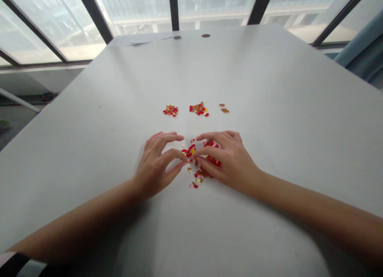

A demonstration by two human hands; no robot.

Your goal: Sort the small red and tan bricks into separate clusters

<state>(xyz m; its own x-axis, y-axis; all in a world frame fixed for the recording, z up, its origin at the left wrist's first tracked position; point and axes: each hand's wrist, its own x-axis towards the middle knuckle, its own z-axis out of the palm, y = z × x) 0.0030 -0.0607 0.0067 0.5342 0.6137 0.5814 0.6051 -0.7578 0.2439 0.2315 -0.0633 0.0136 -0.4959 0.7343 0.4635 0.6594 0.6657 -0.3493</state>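
A loose pile of tiny toy building bricks [204, 173], red, brown, white, pink and yellow, lies on the white table between my hands. At the pile's left side, my left hand [158, 159] has its thumb and index fingertip pinched together. Anything between them is too small to make out. My right hand [229, 159] reaches over the pile from the right and covers part of it. Its thumb and index tip are close together near a yellow brick [193, 151]; what they grip, if anything, cannot be told. The other fingers of both hands are curved and apart.
Beyond my hands lie a small heap of red and orange bricks [170, 110], a heap of brown, red and yellow bricks [198, 108], and a few brown bricks [224, 109]. Paper sheets [137, 39] lie at the white table's [263, 81] far edge, before the windows.
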